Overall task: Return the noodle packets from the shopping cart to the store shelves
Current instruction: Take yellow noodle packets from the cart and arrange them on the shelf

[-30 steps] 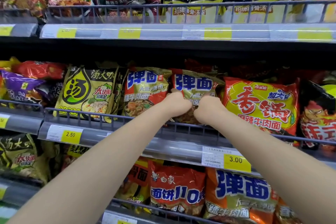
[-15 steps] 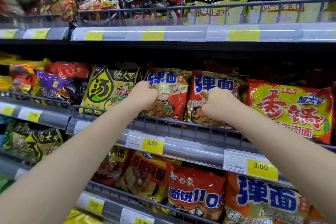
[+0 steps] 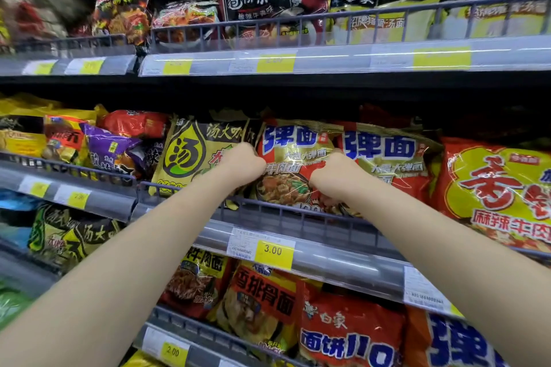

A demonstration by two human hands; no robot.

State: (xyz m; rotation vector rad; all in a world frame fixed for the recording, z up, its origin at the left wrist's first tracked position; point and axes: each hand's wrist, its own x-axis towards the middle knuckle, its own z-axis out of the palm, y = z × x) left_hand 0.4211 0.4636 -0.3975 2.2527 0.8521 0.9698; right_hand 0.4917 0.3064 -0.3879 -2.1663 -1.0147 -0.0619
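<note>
Right hand (image 3: 334, 176) shifted leftward, both gripping red noodle packet (image 3: 293, 164)

Grey wire-fronted store shelves (image 3: 298, 220), noodle packets (image 3: 293, 164) standing in rows, yellow price tags (image 3: 272, 250)

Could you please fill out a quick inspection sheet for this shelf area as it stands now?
Surface: grey middle shelf with a wire front rail, fully stocked.
Job's things: red-and-gold noodle packet with blue lettering, upright behind the rail beside a matching packet.
Clutter: yellow-green soup packet to its left; large red-and-yellow packet far right.
Grippers: left hand and right hand both grip the packet's sides.
Cables: nothing seen.
Surroundings: yellow 3.00 price tag; shelves above and below hold more packets.
</note>
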